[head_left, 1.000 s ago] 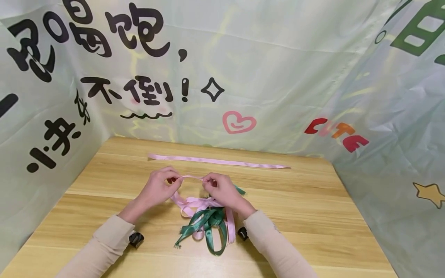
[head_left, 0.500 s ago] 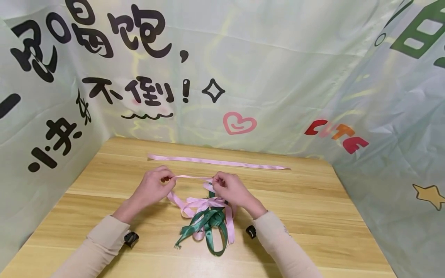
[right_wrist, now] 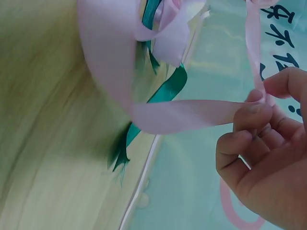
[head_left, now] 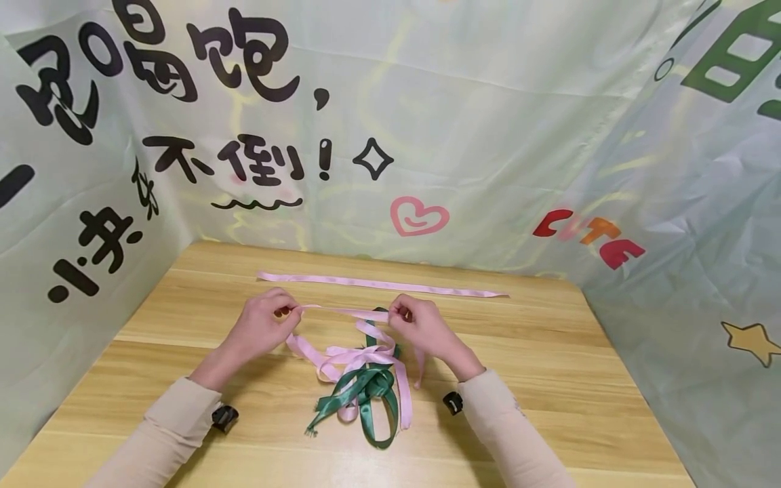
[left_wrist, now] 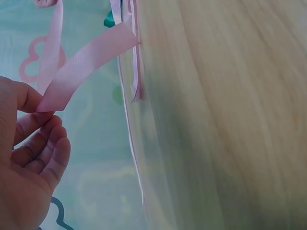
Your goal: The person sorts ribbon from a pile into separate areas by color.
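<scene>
My left hand [head_left: 259,327] pinches a pink ribbon [head_left: 350,312] between thumb and forefinger. My right hand [head_left: 425,331] pinches the same ribbon farther right, so a narrow length spans the gap between both hands above the table. In the left wrist view a flat ribbon end [left_wrist: 88,62] sticks out past the thumb. From the right fingers, a pink strip [right_wrist: 187,116] runs off toward the tangle in the right wrist view. Below the hands lies a loose heap of pink ribbon [head_left: 356,354] and green ribbon [head_left: 379,385], the green with frayed ends.
A separate pink ribbon [head_left: 381,283] lies stretched out straight near the back of the wooden table [head_left: 537,379]. Printed cloth walls [head_left: 488,135] stand behind and on both sides. Black wrist devices [head_left: 224,418] sit under the cuffs.
Both hands have drawn apart, the left to the left and the right to the right. More pink ribbon now spans between them, and more of the green ribbon behind the heap shows.
</scene>
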{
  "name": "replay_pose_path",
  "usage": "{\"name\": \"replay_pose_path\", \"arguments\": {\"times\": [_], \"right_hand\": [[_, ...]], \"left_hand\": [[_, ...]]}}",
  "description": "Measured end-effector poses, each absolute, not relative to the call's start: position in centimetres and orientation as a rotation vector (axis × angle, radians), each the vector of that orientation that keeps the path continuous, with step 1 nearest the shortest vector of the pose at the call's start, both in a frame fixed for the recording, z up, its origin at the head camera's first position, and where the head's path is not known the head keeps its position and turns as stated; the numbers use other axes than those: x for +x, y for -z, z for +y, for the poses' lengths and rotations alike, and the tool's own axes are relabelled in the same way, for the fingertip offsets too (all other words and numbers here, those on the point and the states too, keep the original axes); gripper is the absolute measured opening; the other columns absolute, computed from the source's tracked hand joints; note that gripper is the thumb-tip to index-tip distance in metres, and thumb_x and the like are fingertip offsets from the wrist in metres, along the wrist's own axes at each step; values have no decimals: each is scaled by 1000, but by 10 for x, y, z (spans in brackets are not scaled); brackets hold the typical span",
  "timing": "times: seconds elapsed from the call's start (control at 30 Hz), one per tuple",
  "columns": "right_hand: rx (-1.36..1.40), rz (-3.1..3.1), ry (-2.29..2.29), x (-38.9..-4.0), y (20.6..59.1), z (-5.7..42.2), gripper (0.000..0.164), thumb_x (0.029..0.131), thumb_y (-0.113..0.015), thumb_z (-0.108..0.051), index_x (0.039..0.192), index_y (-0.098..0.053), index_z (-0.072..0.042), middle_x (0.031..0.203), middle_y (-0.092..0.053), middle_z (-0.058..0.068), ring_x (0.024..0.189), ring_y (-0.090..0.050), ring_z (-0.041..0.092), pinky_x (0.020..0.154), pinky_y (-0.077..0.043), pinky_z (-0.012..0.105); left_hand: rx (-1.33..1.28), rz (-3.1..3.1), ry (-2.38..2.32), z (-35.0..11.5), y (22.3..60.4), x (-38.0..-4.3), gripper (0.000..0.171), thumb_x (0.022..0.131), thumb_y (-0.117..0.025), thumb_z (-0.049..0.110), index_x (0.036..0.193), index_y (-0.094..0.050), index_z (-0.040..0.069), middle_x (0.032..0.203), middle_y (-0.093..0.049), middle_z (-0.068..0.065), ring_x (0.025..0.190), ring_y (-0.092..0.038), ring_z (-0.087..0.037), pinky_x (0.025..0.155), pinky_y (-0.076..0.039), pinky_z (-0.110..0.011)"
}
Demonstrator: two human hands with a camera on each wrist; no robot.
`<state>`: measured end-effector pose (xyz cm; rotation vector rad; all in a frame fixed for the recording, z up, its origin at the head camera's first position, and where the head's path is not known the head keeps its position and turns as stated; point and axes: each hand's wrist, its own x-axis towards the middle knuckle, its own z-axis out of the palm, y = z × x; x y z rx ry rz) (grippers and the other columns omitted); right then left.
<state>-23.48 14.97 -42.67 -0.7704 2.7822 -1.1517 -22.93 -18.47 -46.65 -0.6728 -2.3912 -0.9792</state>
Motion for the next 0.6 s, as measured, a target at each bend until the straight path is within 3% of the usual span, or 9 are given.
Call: {"name": "replay_pose_path", "arguments": {"times": [0.2, 0.4, 0.6], "right_hand": [[-758, 2778, 1128, -236, 425, 157, 16, 102, -70, -17, 115, -71, -7, 70, -49, -3, 59, -40, 8, 58, -35, 23], [-716, 2812, 1140, -237, 418, 167, 12, 102, -70, -19, 106, -78, -10, 69, -56, -2, 58, -43, 10, 58, -37, 24], [-666, 2890, 1156, -239, 412, 178, 12, 101, -72, -20, 101, -77, -9, 70, -56, -2, 61, -45, 12, 59, -38, 26]], "left_hand": [[-668, -2417, 963, -186, 465, -229, 7, 91, -75, 4, 85, -78, 7, 86, -71, 0, 79, -64, -16, 67, -54, -31], [-672, -2428, 896, -192, 459, -230, 8, 92, -76, 9, 84, -78, 9, 93, -69, 1, 82, -64, -20, 69, -52, -32], [-721, -2337, 810, -201, 455, -236, 9, 87, -75, 1, 84, -74, 9, 99, -68, -5, 82, -66, -23, 68, -54, -37]]}}
